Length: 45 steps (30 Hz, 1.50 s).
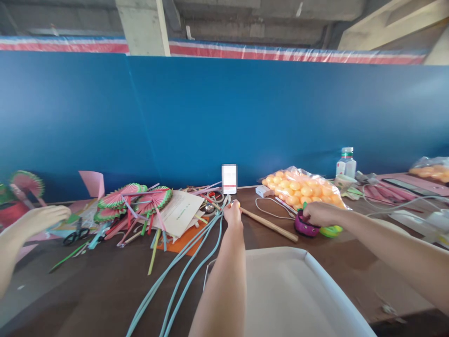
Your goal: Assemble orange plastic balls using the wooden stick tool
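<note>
Purple, the band (304, 226) is sitting on the table (105, 299), and the right hand (317, 214) is gripping it with curled fingers; work is seemingly under way, unfinished. The left hand (233, 215) is reaching beside the cords (220, 215), fingers bunched, any hold unclear.

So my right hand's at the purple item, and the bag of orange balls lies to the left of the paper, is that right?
Not quite: the head view shows the bag of orange balls to the right of the paper. Your right hand is at the purple item, as you said.
</note>
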Available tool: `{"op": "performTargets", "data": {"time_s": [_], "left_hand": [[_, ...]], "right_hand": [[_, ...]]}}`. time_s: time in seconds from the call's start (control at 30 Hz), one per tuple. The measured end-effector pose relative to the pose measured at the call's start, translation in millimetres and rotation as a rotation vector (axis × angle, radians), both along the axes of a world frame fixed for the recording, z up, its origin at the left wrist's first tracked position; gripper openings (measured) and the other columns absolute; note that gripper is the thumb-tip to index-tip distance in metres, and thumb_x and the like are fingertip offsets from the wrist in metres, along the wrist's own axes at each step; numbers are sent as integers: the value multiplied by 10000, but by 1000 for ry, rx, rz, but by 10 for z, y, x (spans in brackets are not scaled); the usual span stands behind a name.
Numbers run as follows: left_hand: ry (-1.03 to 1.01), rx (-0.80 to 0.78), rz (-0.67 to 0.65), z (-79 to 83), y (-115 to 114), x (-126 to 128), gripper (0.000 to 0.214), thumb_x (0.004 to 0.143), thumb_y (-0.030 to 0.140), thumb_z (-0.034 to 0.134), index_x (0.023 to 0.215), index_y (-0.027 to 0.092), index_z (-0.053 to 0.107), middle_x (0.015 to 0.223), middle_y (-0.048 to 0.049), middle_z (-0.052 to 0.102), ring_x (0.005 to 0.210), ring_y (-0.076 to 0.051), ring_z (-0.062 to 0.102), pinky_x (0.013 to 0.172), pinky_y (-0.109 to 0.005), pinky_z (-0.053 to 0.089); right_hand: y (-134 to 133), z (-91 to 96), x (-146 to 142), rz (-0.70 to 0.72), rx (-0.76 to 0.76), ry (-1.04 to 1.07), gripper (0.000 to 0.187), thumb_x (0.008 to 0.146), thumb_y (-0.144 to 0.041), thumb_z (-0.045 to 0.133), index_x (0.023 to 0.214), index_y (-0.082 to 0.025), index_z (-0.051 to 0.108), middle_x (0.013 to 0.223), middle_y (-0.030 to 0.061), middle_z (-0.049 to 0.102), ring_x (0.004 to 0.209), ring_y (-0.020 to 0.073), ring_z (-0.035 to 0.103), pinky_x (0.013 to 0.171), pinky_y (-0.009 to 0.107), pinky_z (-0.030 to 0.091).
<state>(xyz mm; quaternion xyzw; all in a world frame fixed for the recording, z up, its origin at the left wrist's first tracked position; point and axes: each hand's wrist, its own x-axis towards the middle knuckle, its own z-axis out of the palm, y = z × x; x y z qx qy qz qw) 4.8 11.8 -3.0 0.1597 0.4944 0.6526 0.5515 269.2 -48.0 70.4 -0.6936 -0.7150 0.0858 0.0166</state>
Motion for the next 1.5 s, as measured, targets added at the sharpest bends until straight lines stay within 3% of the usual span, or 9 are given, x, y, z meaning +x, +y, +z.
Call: {"op": "performTargets", "data": {"time_s": [0.1,0.2,0.43,0.87,1.0,1.17,1.37,1.5], "left_hand": [[2,4,-2,3,-6,0,133,717,190,679,786,162,569,668,16,529,596,-100,553,628,-227,465],[19,3,-18,12,-11,-1,120,717,187,674,773,158,572,651,16,520,601,-107,554,625,-232,464],[24,-6,-17,32,-20,-7,106,717,178,666,764,155,574,645,15,511,613,-111,553,623,-232,459],[0,-5,-16,16,-14,5,113,745,181,657,773,161,550,643,27,510,567,-89,527,607,-218,451],[8,-23,-28,27,-7,3,119,753,184,662,794,155,554,630,27,513,535,-82,513,586,-214,455],[-10,-19,-15,58,-7,-4,127,758,191,679,798,157,562,644,16,537,533,-76,518,569,-204,462],[37,5,-12,8,54,-28,118,798,227,644,744,148,576,626,0,543,530,-80,522,570,-205,460],[-19,30,28,-36,88,-43,115,779,229,662,795,142,589,641,-7,571,527,-90,545,564,-215,466]], "right_hand": [[-3,29,-59,44,-132,-145,105,563,-131,602,481,-196,605,485,9,520,518,156,519,560,267,331],[7,34,-72,53,-137,-146,93,568,-145,586,540,-205,650,574,33,611,584,183,569,563,271,335],[35,-20,68,91,-116,-73,141,628,-150,537,584,-205,660,598,28,642,601,170,580,545,258,319],[20,161,83,39,52,170,115,684,-235,588,743,-207,682,746,15,709,705,174,639,639,250,436],[-14,290,-269,25,175,323,117,720,-281,600,770,-202,671,770,16,703,700,155,628,639,242,446],[97,321,-995,-34,233,856,163,730,-321,635,815,-183,655,605,-14,604,516,96,495,463,205,350],[458,51,-1762,-258,141,1641,100,693,-181,678,773,-176,619,731,9,640,482,47,432,365,149,246],[646,-232,-2048,-429,109,1837,126,672,-137,714,713,-165,598,626,-17,590,433,36,394,347,147,245]]}}
